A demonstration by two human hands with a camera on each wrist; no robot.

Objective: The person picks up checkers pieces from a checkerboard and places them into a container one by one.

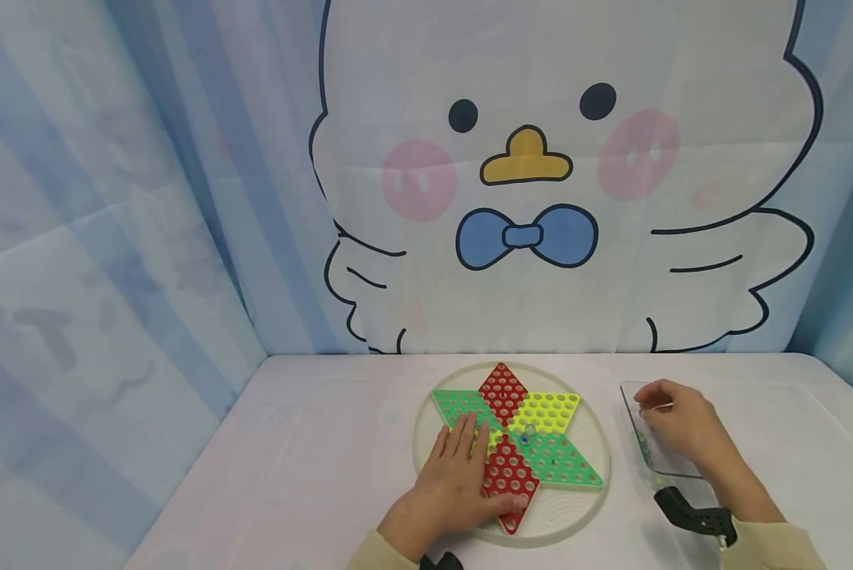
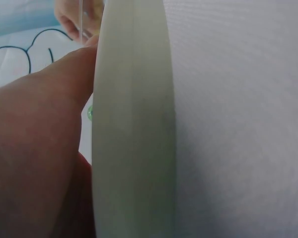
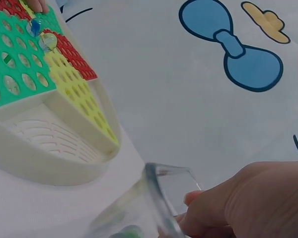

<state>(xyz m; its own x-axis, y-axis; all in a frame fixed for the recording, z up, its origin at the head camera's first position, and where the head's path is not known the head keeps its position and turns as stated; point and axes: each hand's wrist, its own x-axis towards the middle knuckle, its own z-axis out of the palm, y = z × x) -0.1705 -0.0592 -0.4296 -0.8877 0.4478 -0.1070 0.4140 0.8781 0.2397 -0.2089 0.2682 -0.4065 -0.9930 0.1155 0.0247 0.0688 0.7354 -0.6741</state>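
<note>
A Chinese checkers board (image 1: 576, 451) with red, yellow and green star points lies on the table. My left hand (image 1: 451, 483) rests on its left side, fingers spread straight across the holes and thumb over the lower red point. Two glass marbles (image 1: 528, 433) sit near the board's centre; in the right wrist view the blue marble (image 3: 34, 28) is beside a clear yellowish one. My right hand (image 1: 686, 419) is at a clear plastic box (image 1: 643, 451), its fingers bent inside the rim. I cannot tell whether they pinch anything. Greenish marbles (image 3: 129, 232) show through the box wall.
The box stands to the right of the board on a white tablecloth (image 1: 312, 459). Behind the table hangs a curtain (image 1: 526, 309) with a cartoon bird. The board's raised pale rim (image 2: 134, 124) fills the middle of the left wrist view.
</note>
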